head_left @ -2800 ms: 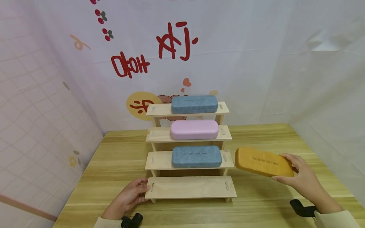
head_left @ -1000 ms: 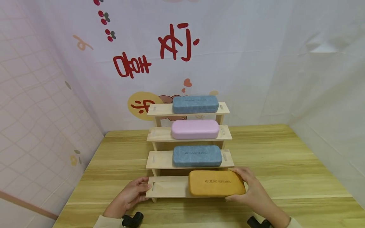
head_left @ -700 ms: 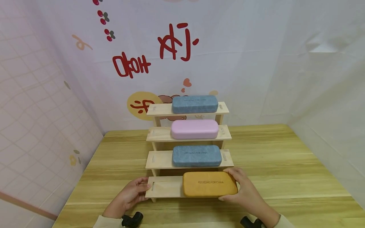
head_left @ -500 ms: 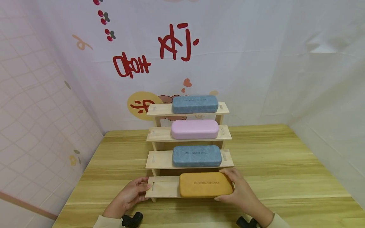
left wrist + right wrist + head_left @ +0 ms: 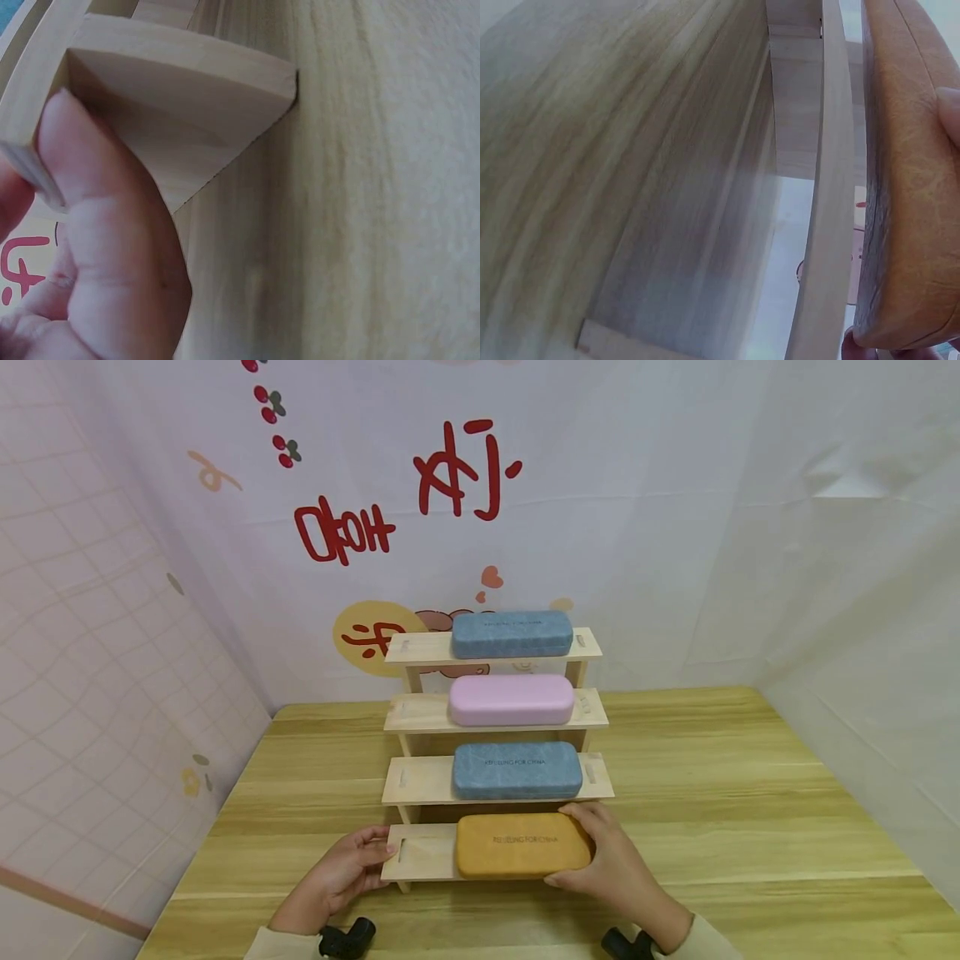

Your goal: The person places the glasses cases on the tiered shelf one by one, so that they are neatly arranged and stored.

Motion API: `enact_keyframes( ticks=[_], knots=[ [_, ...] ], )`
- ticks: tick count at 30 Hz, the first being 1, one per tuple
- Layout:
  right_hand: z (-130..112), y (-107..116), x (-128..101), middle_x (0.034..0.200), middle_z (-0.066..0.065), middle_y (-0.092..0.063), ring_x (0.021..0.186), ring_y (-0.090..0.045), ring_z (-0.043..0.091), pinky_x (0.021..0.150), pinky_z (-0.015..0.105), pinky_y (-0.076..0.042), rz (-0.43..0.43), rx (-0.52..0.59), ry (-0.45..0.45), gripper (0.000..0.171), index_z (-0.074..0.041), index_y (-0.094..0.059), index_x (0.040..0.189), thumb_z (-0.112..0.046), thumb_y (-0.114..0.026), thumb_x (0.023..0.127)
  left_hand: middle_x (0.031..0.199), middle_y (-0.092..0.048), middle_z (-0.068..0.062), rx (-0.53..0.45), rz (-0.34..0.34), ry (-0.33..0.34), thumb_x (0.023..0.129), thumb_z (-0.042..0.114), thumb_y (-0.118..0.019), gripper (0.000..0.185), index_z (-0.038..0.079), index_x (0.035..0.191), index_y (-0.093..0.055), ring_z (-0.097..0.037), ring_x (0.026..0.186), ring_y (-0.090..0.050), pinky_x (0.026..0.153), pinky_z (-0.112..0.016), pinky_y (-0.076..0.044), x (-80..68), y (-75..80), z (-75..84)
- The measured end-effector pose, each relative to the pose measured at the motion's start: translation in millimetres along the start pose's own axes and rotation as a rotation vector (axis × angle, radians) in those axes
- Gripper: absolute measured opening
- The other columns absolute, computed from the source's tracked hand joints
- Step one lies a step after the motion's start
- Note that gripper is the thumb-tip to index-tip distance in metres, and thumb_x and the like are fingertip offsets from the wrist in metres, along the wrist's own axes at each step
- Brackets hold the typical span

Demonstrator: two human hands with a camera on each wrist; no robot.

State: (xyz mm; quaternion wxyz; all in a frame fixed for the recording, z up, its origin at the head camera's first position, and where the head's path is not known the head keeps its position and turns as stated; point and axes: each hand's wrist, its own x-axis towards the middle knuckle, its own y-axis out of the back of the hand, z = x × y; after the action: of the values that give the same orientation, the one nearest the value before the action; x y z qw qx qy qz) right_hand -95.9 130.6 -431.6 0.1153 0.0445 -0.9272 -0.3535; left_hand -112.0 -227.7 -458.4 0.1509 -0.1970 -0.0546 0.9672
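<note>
Orange case (image 5: 522, 846): lay flat on the bottom step of the wooden tiered rack (image 5: 420, 780), gripped at its 3 o'clock end by the right hand (image 5: 603, 864), fingers curled round it. Left hand (image 5: 347, 870): pinched the bottom step's 9 o'clock end. Blue case (image 5: 517, 770): next step up, at 12 o'clock from the orange one. Pink case (image 5: 512, 699), second blue case (image 5: 512, 634): upper steps. Rack stood on the tabletop (image 5: 750, 793).

A light wooden table (image 5: 750, 793) is enclosed by white fabric walls (image 5: 750, 527) — red lettering (image 5: 457, 468) and cartoon stickers are printed behind, a pale grid pattern (image 5: 90, 677) at left.
</note>
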Motion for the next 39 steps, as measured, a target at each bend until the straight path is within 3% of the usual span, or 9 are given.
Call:
enact_keyframes(
  ticks=[11,19,29,39],
  knots=[
    [-1.8,-4.9,2.9,0.112,-0.003,-0.047,0.096,-0.045,0.014,0.082,0.035,-0.041,-0.028,-0.025,-0.050,0.082,-0.018,-0.057,0.115,-0.039,-0.088,0.042,0.098,-0.055,-0.005,-0.001,-0.003,0.001,0.088,0.014,-0.056,0.055,-0.010,0.130,-0.028,-0.016,0.079,-0.059,0.063,-0.028,-0.047,0.3,-0.3,0.8],
    [-1.4,-6.3,3.6,0.112,-0.002,-0.048,0.094,-0.045,0.013,0.080,0.034,-0.042,-0.039,-0.053,-0.046,0.083,-0.016,-0.057,0.116,-0.047,-0.085,0.043,0.097,-0.056,-0.005,-0.002,-0.013,0.005,0.089,0.014,-0.056,0.054,-0.010,0.129,-0.029,-0.016,0.079,-0.059,0.063,-0.028,-0.046,0.0,-0.1,1.3],
    [-3.3,-6.4,2.7,0.114,0.000,-0.047,0.091,-0.045,0.012,0.078,0.033,-0.042,-0.064,-0.097,-0.028,0.083,-0.013,-0.056,0.118,-0.044,-0.085,0.048,0.098,-0.056,-0.005,0.000,-0.018,0.003,0.089,0.014,-0.055,0.056,-0.011,0.131,-0.027,-0.016,0.079,-0.059,0.063,-0.028,-0.046,-0.4,1.1,0.1],
    [-5.0,-2.2,0.5,0.120,0.003,-0.047,0.101,-0.048,0.018,0.082,0.038,-0.043,-0.080,-0.162,0.015,0.090,-0.014,-0.052,0.126,-0.063,-0.072,0.053,0.097,-0.057,-0.005,0.015,0.001,0.002,0.089,0.013,-0.055,0.055,-0.012,0.129,-0.028,-0.017,0.079,-0.059,0.064,-0.029,-0.046,-4.1,-1.7,4.1]
  ],
)
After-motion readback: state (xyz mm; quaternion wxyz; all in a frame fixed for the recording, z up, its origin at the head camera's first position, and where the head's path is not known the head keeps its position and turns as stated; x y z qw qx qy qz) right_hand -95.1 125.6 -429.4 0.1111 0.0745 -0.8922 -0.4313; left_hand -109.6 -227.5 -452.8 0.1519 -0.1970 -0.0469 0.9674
